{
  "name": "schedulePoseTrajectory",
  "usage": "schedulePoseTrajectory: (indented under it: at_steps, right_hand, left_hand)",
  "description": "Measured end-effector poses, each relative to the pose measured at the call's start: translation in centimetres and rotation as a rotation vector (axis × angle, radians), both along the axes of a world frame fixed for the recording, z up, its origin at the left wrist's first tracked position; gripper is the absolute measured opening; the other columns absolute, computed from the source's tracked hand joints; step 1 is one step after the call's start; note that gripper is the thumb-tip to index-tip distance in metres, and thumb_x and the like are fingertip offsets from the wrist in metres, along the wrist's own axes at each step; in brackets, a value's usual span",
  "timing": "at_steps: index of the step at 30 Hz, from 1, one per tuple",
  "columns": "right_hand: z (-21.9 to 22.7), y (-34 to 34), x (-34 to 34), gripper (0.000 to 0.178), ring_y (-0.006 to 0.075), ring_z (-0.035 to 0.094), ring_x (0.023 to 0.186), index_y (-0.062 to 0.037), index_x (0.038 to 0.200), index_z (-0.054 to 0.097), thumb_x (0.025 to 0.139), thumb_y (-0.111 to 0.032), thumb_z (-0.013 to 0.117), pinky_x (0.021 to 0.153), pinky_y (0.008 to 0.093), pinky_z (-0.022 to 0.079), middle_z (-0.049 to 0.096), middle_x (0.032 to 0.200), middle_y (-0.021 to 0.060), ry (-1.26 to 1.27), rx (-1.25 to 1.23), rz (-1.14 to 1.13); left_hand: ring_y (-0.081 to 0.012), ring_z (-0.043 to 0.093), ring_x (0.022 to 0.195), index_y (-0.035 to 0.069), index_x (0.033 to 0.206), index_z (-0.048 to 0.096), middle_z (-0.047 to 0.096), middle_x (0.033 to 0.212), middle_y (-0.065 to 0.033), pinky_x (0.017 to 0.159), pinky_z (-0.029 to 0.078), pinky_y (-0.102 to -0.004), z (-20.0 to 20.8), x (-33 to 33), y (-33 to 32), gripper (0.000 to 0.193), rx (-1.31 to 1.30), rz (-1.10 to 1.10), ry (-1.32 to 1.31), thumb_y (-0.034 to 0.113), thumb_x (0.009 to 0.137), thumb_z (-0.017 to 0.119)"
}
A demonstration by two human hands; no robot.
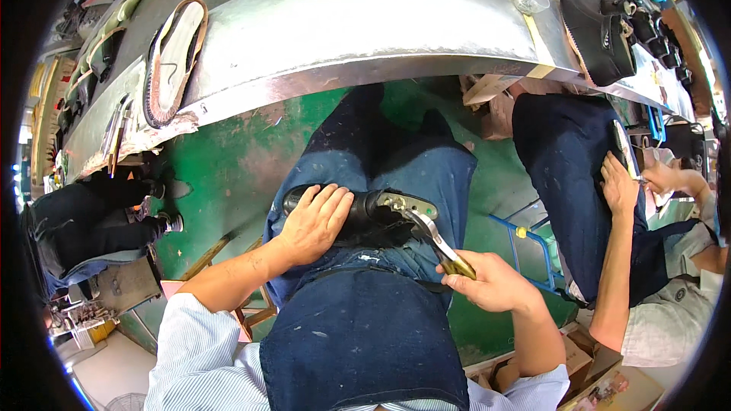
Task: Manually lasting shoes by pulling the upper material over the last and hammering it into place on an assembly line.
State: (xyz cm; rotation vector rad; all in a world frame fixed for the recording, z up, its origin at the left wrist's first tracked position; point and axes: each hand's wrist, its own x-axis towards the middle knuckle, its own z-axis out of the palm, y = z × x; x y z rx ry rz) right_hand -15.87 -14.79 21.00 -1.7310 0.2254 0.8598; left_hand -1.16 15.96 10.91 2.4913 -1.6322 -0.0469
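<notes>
From where I stand, the person sits with a black shoe (365, 211) lying crosswise on the lap, on the near side of the metal counter (343, 19), sole side at least partly upward. Its right end shows a pale shoe board (415, 204) with a few holes in it, ringed by dark material; whether that end is heel or toe, I can't tell.

The left hand (318, 217) curves over the left part of the shoe, fingers close together, clasping it down against the thighs. The right hand (487, 280) is wrapped around the handles of metal pincers (432, 236), whose head sits at the near edge of the board. Whether the jaws bite the dark material or only rest there, I can't make out.

To handle this well, I'd say, the left hand should bear down firmly so that the shoe can't roll on the cloth. Those fingers lie well to the left of the metal, a good place for them. The pincers ought to take just the margin of the material, squarely; a crooked bite could tear it or scar the board. A smooth turn of the wrist, the tool's head braced on the shoe, would probably serve better than a jerk, with the right elbow close to the body.

On the counter's far left lies an unfinished shoe bottom (177, 65); at the far right stands another black shoe (598, 38).
</notes>
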Motion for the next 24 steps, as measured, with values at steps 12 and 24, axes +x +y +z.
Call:
schedulePoseTrajectory:
  at_steps: [12,24]
  right_hand:
    - [3.4,0.0,6.2,0.037,0.043,0.063,0.097,0.0024,0.122,0.055,0.091,-0.019,0.059,0.083,0.0468,0.049,0.066,0.096,0.0261,0.114,-0.201,0.464]
    - [6.4,2.2,8.0,0.028,0.045,0.063,0.094,0.0034,0.108,0.059,0.093,-0.02,0.057,0.082,0.0499,0.05,0.066,0.093,0.0276,0.291,-0.436,0.65]
  left_hand:
    - [-0.0347,0.048,0.126,-0.004,0.13,0.05,0.051,0.135,-0.0202,0.108,0.033,-0.0521,0.9,0.0,0.6,0.06,-0.038,-0.068,0.159,0.024,0.08,0.066]
    - [-0.0348,0.06,0.105,0.002,0.11,0.056,0.062,0.111,-0.0146,0.095,0.045,-0.0433,-0.8,0.9,-3.8,0.066,-0.332,0.011,0.645,0.03,0.059,0.087]
